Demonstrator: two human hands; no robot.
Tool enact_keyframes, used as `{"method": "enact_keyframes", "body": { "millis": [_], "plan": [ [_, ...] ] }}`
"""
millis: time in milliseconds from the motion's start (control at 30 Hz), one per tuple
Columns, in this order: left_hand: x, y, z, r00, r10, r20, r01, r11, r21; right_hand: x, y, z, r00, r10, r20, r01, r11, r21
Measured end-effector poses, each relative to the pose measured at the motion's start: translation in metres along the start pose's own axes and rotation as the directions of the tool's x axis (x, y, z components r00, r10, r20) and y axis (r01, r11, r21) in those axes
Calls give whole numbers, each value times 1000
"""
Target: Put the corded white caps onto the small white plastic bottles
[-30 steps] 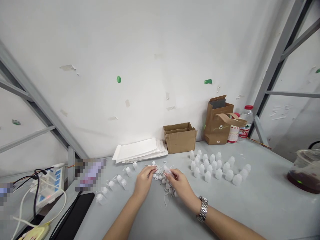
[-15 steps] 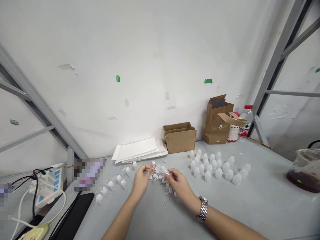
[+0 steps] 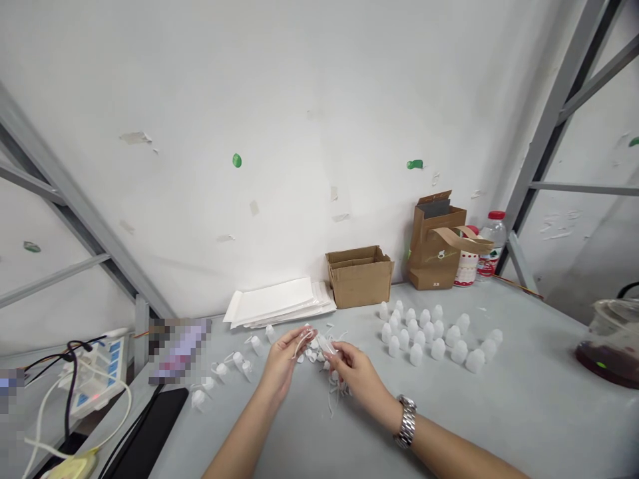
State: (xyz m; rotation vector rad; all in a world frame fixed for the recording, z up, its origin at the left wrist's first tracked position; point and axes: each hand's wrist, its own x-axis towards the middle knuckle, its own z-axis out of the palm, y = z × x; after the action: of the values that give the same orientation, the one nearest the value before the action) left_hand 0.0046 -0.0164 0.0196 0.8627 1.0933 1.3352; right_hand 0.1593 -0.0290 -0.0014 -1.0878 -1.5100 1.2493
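My left hand (image 3: pixel 282 362) pinches a small white looped plastic strap (image 3: pixel 301 339) lifted from the pile of white plastic pieces (image 3: pixel 327 366) on the grey table (image 3: pixel 449 412). My right hand (image 3: pixel 354 369), with a metal watch on its wrist, grips a small clear tube-like piece (image 3: pixel 327 344) just right of the strap. Both hands are closed and nearly touch above the pile. A group of several white capped bottles (image 3: pixel 434 336) stands to the right of the hands. A few loose white caps with loops (image 3: pixel 234 362) lie to the left.
A stack of white sheets (image 3: pixel 279 303), an open cardboard box (image 3: pixel 358 274), a brown paper bag (image 3: pixel 439 243) and a red-capped bottle (image 3: pixel 492 243) line the wall. A lidded container (image 3: pixel 612 339) sits far right. Cables, a power strip (image 3: pixel 94 376) and a black flat object (image 3: pixel 150 426) lie left.
My left hand has lifted a looped strap off the pile and brought it toward my right hand. My right hand has shifted slightly left with its clear piece.
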Motion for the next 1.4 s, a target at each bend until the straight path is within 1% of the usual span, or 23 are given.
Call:
{"method": "enact_keyframes", "body": {
  "millis": [200,333,467,567,633,733,800,900,967,1033,1100,1167,1233,1267,1333,1400],
  "plan": [
    [-4,-6,5,998,-38,53,40,999,-26,-1,-2,1,999,-30,20,30,1000,3],
    [-4,-8,4,994,-56,91,63,995,-74,-1,-5,1,998,4,60,-6,999,34],
    [-6,-8,4,985,-81,155,94,992,-80,0,-6,2,986,41,161,-71,980,185],
    [-8,-8,6,983,-71,167,84,994,-68,1,-6,1,970,56,235,-124,949,289],
    [-9,-6,8,984,-50,171,61,996,-58,1,-7,0,964,55,261,-149,923,354],
    [-10,-3,11,976,-45,212,56,997,-46,0,-10,-2,952,54,302,-199,859,472],
    [-12,-1,11,967,-54,249,72,996,-62,-2,-13,-4,933,46,356,-249,799,548],
    [-15,0,12,955,-65,288,103,988,-119,-3,-16,-6,893,28,449,-334,710,620],
    [-17,0,12,947,-72,313,124,981,-148,-3,-16,-6,878,27,477,-367,679,636],
    [-17,0,13,939,-80,335,140,977,-160,-3,-16,-4,893,28,449,-337,703,626],
    [-17,-1,15,937,-86,340,147,976,-160,-2,-15,-2,933,36,358,-249,783,570],
    [-17,-3,16,943,-97,318,157,974,-166,-2,-13,0,973,44,229,-142,890,434],
    [-17,-6,17,952,-99,288,157,970,-187,-3,-11,1,997,2,74,-20,973,232],
    [-18,-7,18,957,-92,276,151,968,-198,-4,-10,2,999,-44,3,43,992,119],
    [-19,-9,18,962,-65,265,124,969,-214,-8,-9,1,982,-159,-107,151,986,-72],
    [-20,-10,18,962,-38,270,99,972,-214,-11,-10,1,960,-232,-156,205,964,-171]
  ]
}}
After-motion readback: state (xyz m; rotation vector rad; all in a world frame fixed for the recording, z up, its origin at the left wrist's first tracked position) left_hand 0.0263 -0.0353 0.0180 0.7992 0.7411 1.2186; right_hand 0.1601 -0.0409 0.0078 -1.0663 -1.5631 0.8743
